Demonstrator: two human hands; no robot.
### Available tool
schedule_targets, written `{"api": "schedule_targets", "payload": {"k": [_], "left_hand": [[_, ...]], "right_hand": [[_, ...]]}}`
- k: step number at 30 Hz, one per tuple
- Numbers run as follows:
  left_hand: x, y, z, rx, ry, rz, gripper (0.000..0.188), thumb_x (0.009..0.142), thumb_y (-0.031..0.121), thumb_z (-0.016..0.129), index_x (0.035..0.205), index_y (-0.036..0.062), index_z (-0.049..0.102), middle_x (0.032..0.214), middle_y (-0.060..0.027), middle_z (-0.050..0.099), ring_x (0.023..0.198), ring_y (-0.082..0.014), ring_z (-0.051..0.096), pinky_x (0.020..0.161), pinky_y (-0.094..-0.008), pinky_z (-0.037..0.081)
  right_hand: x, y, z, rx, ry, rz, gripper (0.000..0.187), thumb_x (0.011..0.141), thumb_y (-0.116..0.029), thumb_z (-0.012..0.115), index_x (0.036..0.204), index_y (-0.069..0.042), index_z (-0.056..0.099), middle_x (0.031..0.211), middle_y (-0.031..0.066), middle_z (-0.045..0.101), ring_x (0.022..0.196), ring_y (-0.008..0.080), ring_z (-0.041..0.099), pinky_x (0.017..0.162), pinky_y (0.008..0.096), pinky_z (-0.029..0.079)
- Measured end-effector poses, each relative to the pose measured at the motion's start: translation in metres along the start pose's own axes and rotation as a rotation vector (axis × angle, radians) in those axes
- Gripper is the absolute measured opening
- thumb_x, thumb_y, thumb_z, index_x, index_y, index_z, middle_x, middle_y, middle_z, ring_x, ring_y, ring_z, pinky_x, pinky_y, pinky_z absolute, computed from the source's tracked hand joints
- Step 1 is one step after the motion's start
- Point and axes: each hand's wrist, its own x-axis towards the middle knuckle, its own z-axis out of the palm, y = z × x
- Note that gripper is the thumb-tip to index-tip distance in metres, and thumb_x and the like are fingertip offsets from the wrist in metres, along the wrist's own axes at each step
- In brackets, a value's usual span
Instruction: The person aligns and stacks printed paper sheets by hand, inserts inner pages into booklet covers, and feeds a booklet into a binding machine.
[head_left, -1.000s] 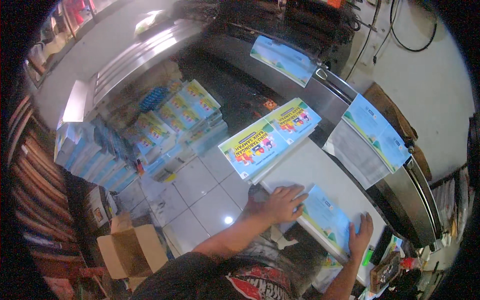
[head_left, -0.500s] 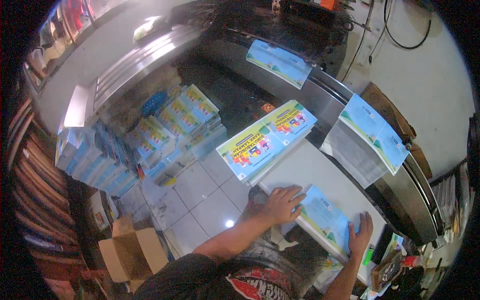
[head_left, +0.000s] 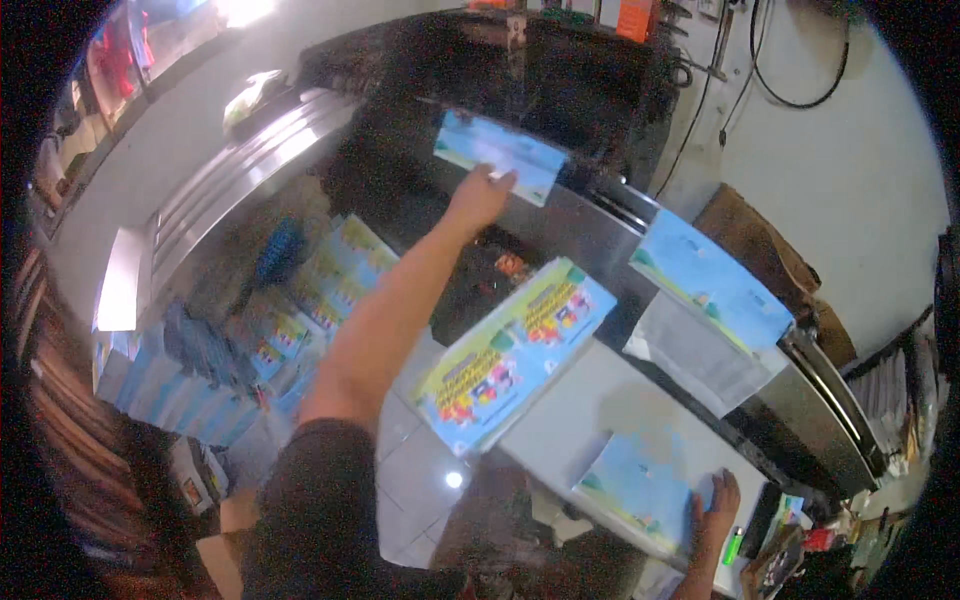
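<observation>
My left hand is stretched out to the machine at the back. Its thumb and fingers are at the lower edge of a blue printed sheet hanging there, slightly blurred, and seem to pinch it. My right hand lies with fingers extended at the right end of a blue sheet stack on the white table. At the table's far left end sits a pile of colourful printed covers. Another blue sheet hangs on the machine's right part, above a grey-white sheet.
Tall stacks of printed sheets stand on the tiled floor at the left. An open cardboard box is at the lower left, partly behind my arm. A green lighter lies at the table's right end. The dark machine runs along the far side.
My left hand has left the stack on the table and reached forward to the far hanging sheet. My right hand has stayed at the stack's right end. The view has shifted.
</observation>
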Motion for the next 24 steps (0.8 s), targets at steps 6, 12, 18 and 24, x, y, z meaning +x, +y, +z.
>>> {"api": "schedule_targets", "payload": {"k": [6, 12, 18, 24], "left_hand": [[0.101, -0.055, 0.088, -0.272, 0.356, -0.762, 0.06, 0.086, 0.053, 0.056, 0.129, 0.0125, 0.05, 0.117, -0.0175, 0.058, 0.1, -0.0368, 0.058, 0.086, -0.0525, 0.044], [0.205, -0.215, 0.015, -1.109, 0.169, -0.585, 0.022, 0.079, 0.015, 0.07, 0.096, 0.0118, 0.056, 0.073, -0.0019, 0.049, 0.058, -0.0159, 0.047, 0.051, -0.0304, 0.042], [0.203, -0.182, 0.004, -1.123, 0.191, -0.488, 0.022, 0.092, 0.011, 0.055, 0.11, -0.0023, 0.052, 0.101, -0.0104, 0.057, 0.084, -0.024, 0.059, 0.067, -0.0397, 0.051], [0.179, -0.184, 0.007, -1.107, 0.222, -0.481, 0.024, 0.092, 0.011, 0.054, 0.111, -0.0037, 0.052, 0.102, -0.0144, 0.058, 0.086, -0.0268, 0.061, 0.07, -0.0426, 0.053]], "right_hand": [[0.005, -0.018, -0.008, -0.015, 0.054, -0.135, 0.048, 0.084, -0.028, 0.063, 0.121, 0.0, 0.053, 0.129, 0.0206, 0.05, 0.121, 0.0373, 0.044, 0.102, 0.0454, 0.035], [0.034, -0.041, -0.007, 0.057, 0.002, -0.162, 0.047, 0.088, -0.026, 0.057, 0.125, 0.002, 0.049, 0.129, 0.0204, 0.049, 0.119, 0.0383, 0.045, 0.1, 0.0454, 0.037], [0.014, 0.002, 0.013, 0.138, -0.033, 0.035, 0.048, 0.089, -0.024, 0.056, 0.128, 0.002, 0.046, 0.131, 0.0192, 0.048, 0.122, 0.0376, 0.043, 0.102, 0.0452, 0.035], [0.021, -0.012, 0.002, -0.038, 0.041, -0.195, 0.05, 0.088, -0.022, 0.058, 0.13, 0.0, 0.045, 0.132, 0.0196, 0.047, 0.122, 0.0372, 0.043, 0.103, 0.0455, 0.035]]}}
